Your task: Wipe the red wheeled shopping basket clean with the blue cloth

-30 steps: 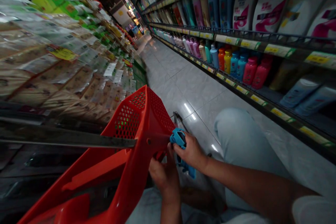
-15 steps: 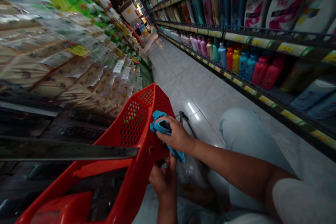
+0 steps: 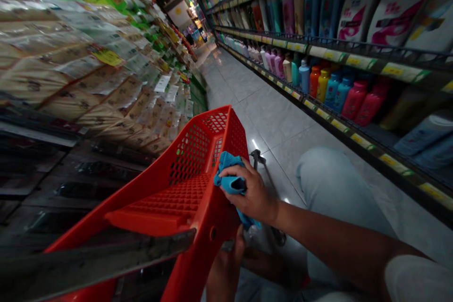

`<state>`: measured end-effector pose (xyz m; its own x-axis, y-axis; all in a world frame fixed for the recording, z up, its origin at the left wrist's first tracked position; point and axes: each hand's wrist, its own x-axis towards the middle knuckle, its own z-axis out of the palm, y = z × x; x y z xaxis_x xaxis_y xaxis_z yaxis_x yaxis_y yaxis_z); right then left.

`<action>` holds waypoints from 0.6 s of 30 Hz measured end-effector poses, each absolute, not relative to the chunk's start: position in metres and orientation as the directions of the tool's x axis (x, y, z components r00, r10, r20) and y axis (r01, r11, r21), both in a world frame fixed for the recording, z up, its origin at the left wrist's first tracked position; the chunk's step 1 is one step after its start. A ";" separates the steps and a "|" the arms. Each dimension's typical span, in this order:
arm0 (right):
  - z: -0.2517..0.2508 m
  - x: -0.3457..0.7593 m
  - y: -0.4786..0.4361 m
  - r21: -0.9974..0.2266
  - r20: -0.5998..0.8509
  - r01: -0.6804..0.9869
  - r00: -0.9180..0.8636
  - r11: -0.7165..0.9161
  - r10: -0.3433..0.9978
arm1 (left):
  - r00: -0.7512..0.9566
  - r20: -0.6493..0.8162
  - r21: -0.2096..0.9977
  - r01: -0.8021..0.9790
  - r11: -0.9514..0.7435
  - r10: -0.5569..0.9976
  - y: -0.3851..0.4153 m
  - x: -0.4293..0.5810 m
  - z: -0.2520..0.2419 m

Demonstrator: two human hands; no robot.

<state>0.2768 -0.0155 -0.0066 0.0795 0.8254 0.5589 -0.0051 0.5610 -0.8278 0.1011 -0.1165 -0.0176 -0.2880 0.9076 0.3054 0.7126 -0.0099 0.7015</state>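
Right hand (image 3: 253,196) clenched around a bunched blue cloth (image 3: 230,184), fingers (image 3: 237,170) curled over the fabric and pressing it onto the edge of a red plastic shopping basket (image 3: 187,165). A loose end of the cloth hanging below the palm; a dark fold or small object showing in the bunched part, too shaded to tell which. Left hand (image 3: 224,264) low under the basket's end, partly hidden behind the red plastic, its grip impossible to make out.

Right forearm (image 3: 329,231) stretching away toward the lower right, into a pale sleeve (image 3: 414,278). Just beyond the right hand, a thin dark metal rod (image 3: 260,170) on the floor side of the basket. Past the forearm, a bent knee in pale denim (image 3: 336,184).

Left of the hands, the basket's perforated wall and its ribbed bottom, with a dark metal bar (image 3: 106,250) lying across the near end. Farther left, store shelving packed with flat printed packets (image 3: 88,80). Ahead of the hands, a glossy tiled aisle floor (image 3: 283,141). Right of the hands, beyond the knee, long shelves of shampoo bottles (image 3: 354,9) and pink bottles (image 3: 366,104) with yellow price strips.
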 end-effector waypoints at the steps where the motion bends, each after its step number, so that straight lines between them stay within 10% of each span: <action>1: -0.008 0.279 -0.008 -0.815 0.579 0.031 0.071 0.579 0.812 | -0.246 0.285 0.668 0.744 -0.008 0.926 -0.122 0.092 -0.021; 9: -0.032 0.275 0.038 -0.932 0.362 0.159 0.390 0.325 0.847 | -0.364 0.213 0.741 0.665 0.092 0.907 -0.133 0.075 -0.016; 18: -0.061 0.257 -0.025 -0.834 0.494 0.270 -0.023 0.481 0.869 | -0.479 -0.002 0.906 0.370 0.204 0.878 -0.122 0.073 -0.007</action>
